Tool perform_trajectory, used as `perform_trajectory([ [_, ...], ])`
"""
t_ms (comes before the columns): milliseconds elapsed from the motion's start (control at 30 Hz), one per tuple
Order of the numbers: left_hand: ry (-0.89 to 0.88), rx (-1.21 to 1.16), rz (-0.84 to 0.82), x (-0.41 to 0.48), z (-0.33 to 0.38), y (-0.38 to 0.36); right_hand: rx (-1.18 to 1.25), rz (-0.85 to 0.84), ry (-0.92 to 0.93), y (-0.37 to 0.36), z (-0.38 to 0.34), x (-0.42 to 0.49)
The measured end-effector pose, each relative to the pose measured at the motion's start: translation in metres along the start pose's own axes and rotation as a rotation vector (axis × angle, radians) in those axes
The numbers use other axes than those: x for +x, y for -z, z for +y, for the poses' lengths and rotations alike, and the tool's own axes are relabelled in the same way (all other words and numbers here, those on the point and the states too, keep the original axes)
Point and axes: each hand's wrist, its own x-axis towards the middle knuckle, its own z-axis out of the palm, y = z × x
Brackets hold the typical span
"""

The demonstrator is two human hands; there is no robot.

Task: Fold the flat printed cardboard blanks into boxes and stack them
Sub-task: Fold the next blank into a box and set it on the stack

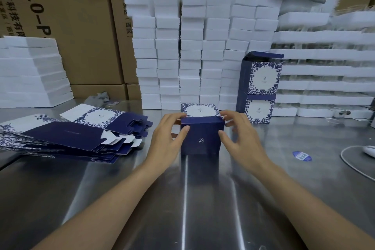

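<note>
- The steel surface (182,199) is shiny and streaked with glare, running back to a wall of stock.
- In the middle of it stands a dark blue box (202,140), upright, its floral white panel facing up.
- The left hand (164,138) grips the box's left side, thumb on the front face and fingers curled over the top edge.
- The right hand (241,136) holds the right side the same way, fingers slightly spread at the top corner.
- A fanned pile of flat blanks (67,136) lies to the left, well apart from the box.
- Two finished boxes (260,87) are stacked behind on the right, the upper one's lid flap open.
- White foam blocks (192,50) rise in columns behind, with brown cartons (71,16) beyond them.
- A blue oval sticker (302,156) and a white cable (353,164) lie on the right.
</note>
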Motion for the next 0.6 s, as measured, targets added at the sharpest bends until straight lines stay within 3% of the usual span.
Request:
perform_trajectory([
  [167, 0.129, -0.074, 0.111, 0.002, 0.005, -0.001, -0.036, -0.051, 0.035, -0.002, -0.004, 0.003],
  [333, 0.178, -0.090, 0.221, 0.005, 0.011, 0.000, -0.179, -0.068, 0.207, -0.003, -0.018, 0.000],
  [500, 0.028, 0.005, 0.283, 0.005, 0.033, 0.003, -0.307, 0.015, 0.522, -0.003, -0.039, 0.000],
  [600, -0.132, 0.104, 0.219, 0.003, 0.052, 0.004, -0.319, 0.021, 0.605, -0.004, -0.048, -0.002],
])
